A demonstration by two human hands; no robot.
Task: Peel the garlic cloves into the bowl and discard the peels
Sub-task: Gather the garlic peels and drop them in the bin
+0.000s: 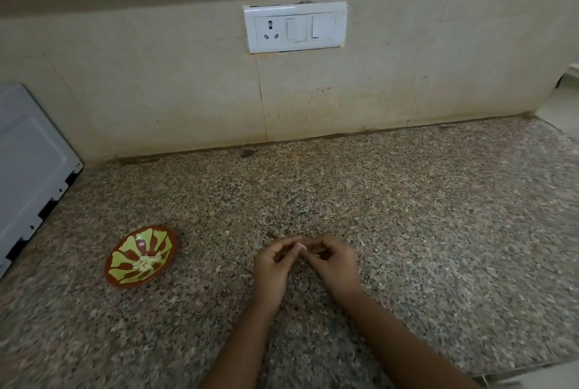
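A small brown bowl (125, 276) with a yellow-green pattern sits on the granite counter at the lower left; several peeled garlic cloves (147, 262) lie in its middle. To its right, my left hand (274, 266) and my right hand (333, 263) meet fingertip to fingertip just above the counter. Between the fingertips a small pale garlic clove (301, 245) shows, pinched from both sides. Most of the clove is hidden by the fingers.
The speckled granite counter (407, 216) runs back to a tiled wall with a white socket and switch plate (296, 27). A white appliance (28, 163) stands at the left edge. The counter's front edge shows at the lower right.
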